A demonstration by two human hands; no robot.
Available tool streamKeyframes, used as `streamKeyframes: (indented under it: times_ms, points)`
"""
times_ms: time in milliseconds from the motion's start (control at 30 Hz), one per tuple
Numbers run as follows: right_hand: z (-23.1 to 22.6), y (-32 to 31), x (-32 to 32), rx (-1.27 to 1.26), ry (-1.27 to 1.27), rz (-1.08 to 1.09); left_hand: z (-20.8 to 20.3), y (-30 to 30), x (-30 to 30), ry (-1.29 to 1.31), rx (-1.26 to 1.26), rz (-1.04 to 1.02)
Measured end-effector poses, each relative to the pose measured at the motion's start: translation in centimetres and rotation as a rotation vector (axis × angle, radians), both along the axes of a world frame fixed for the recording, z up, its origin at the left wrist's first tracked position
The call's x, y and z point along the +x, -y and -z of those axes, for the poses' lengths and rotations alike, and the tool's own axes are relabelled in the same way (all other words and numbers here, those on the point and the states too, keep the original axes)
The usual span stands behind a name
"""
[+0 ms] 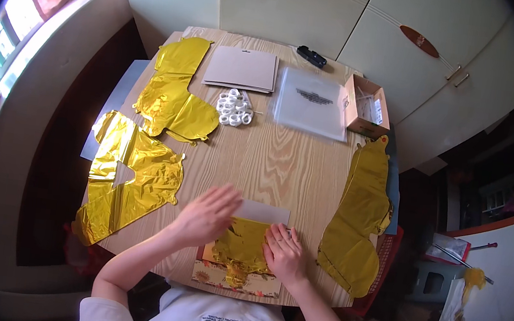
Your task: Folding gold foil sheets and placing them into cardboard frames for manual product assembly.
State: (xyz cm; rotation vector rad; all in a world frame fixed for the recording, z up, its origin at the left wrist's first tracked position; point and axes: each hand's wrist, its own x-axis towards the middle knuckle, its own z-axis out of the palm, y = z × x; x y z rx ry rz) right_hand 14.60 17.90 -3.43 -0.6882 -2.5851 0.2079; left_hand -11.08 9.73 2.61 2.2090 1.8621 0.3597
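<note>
A flat, folded gold foil balloon point(242, 241) lies at the near edge of the table, on a card with a printed leaf border point(264, 285). The card's plain pale end point(266, 212) shows beyond the foil. My right hand point(286, 254) rests with fingers outstretched on the foil's right side. My left hand point(207, 214) is at the foil's upper left, its fingers straight and nothing in it; whether it touches the foil I cannot tell. A crumpled end of the foil hangs toward me over the printed border.
Flat gold foil balloons lie at far left point(172, 95), near left point(133, 177) and right point(358, 218). Grey cardboard sheets point(240, 69), small white rolls point(234, 107), clear plastic bags point(311, 112), a black object point(311, 56) and a wooden box point(364, 122) stand toward the back.
</note>
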Motion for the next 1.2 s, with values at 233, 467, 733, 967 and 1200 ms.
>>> streamKeyframes:
  times_ms: [233, 467, 733, 967, 1200]
  points:
    - [-1.4, -0.1, 0.0, -0.074, 0.01, 0.0, 3.5, -0.8, 4.4, 0.043, 0.038, 0.179]
    - [-1.4, 1.6, 0.9, -0.167, 0.003, -0.009, 3.2, 2.5, 6.4, -0.078, -0.074, 0.1]
    - [-1.5, 1.4, 1.4, -0.177, 0.019, -0.026, 2.9, 3.4, 7.5, -0.122, -0.102, 0.063]
    - [-2.7, 0.2, -0.2, -0.145, -0.013, -0.032, 3.0, 3.6, 7.7, -0.106, -0.111, 0.053]
    - [-2.6, 1.6, -1.2, -0.062, 0.113, 0.013, 3.1, 3.7, 7.9, -0.116, -0.136, 0.049]
